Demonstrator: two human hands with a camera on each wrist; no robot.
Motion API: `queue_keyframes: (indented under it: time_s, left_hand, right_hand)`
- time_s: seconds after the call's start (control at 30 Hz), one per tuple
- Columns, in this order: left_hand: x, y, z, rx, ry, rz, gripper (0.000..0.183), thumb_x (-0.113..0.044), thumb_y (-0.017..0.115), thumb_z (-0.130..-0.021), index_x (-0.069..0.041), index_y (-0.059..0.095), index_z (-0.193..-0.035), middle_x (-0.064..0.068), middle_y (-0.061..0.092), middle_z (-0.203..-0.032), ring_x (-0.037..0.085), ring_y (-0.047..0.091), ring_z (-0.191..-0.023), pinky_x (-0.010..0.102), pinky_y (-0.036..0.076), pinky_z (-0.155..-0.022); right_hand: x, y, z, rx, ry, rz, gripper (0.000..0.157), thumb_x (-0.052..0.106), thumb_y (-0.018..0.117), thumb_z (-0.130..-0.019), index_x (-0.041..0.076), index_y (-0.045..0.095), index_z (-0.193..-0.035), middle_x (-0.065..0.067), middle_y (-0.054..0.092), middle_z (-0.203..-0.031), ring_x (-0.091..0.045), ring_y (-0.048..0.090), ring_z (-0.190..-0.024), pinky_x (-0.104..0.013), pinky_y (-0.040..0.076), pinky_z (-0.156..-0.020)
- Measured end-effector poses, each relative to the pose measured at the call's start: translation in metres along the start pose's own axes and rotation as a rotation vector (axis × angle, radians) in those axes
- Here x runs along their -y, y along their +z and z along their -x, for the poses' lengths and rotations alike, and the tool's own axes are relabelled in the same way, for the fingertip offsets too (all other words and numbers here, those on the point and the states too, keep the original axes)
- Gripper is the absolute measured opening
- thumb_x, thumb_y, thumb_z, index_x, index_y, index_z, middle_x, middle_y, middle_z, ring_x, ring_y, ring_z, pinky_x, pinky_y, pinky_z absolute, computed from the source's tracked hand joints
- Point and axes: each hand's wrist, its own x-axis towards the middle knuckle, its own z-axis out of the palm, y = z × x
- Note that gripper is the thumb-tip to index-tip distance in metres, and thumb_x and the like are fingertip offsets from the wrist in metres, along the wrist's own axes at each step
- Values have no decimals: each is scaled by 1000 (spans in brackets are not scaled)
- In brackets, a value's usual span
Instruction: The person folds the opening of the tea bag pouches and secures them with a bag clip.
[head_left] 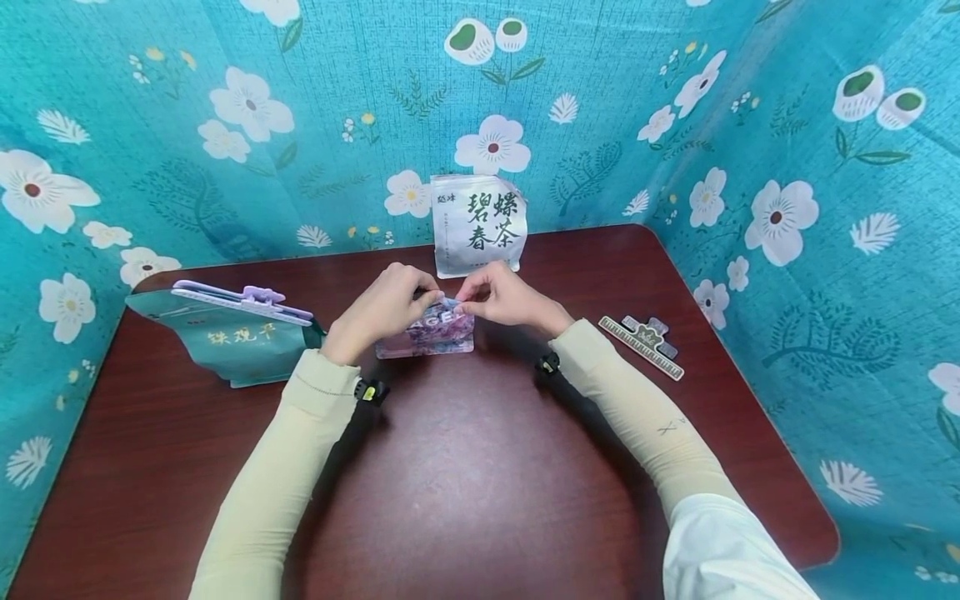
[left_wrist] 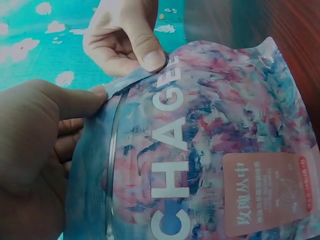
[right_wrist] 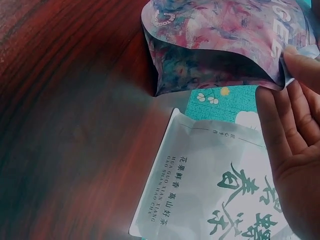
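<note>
A pink and blue marbled pouch (head_left: 423,340) lettered CHAGEE stands between both hands at the table's middle. My left hand (head_left: 386,302) pinches its upper edge, the thumb lying along the band above the zip line (left_wrist: 114,145) in the left wrist view. Near the other end of that edge, my right hand (head_left: 510,296) pinches the pouch between thumb and fingers. The top strip looks folded over beside the right thumb (left_wrist: 152,59). In the right wrist view, the pouch (right_wrist: 220,30) shows its gusseted side, with the right hand (right_wrist: 295,145) at its top corner.
A silvery white tea bag (head_left: 480,237) stands behind the hands. At left, a green bag (head_left: 240,354) carries a purple sealing clip (head_left: 258,302) along its top. A pale clip (head_left: 643,343) lies on the dark red table (head_left: 465,483) at right. Flowered blue cloth hangs around.
</note>
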Motion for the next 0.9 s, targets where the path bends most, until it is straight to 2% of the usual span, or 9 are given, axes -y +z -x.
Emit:
queue_keyframes:
  time_s: [0.23,0.47,0.6,0.7,0.8,0.9]
  left_hand:
    - [-8,7,-1,-7,-39,-35,14,-13,67,-93,-5,79,-90,3,73,-79,16,55,-65,31,46,-61]
    - [-12,19,-4,-51,0,-137,11,-16,74,-93,-8,81,-90,4,76,-86,18,69,-79,38,56,-73]
    - [-12,24,-6,-77,25,-188,12,-8,72,-93,-9,79,-83,2,74,-79,19,67,-75,39,55,-69]
    - [-12,26,-7,-83,35,-193,12,-5,71,-91,-9,80,-84,3,75,-80,20,68,-75,40,55,-69]
    - [-13,26,-7,-80,33,-196,11,-6,71,-91,-9,80,-86,3,76,-82,20,68,-76,39,56,-70]
    - [-12,25,-6,-78,30,-190,10,-6,71,-92,-8,80,-87,3,76,-83,19,68,-77,38,56,-71]
  right_hand:
    - [-14,-2,0,10,-44,30,7,0,76,-88,5,81,-89,-5,77,-86,-10,65,-76,-29,57,-70]
    - [-14,-4,-2,30,-126,68,11,0,75,-89,7,82,-91,-1,77,-88,-9,68,-78,-27,57,-71]
    - [-14,-3,-2,32,-131,71,10,0,75,-89,7,82,-91,-2,77,-88,-11,68,-79,-28,57,-71]
    - [-16,-3,0,22,-105,72,10,-1,75,-89,6,82,-92,-5,77,-89,-13,68,-79,-28,57,-72]
    - [-16,-2,1,22,-78,76,9,-3,74,-88,2,81,-92,-9,77,-90,-15,69,-80,-32,58,-73]
    - [-11,-2,1,27,-70,67,9,-7,73,-88,-3,79,-92,-15,77,-91,-20,69,-80,-43,59,-75]
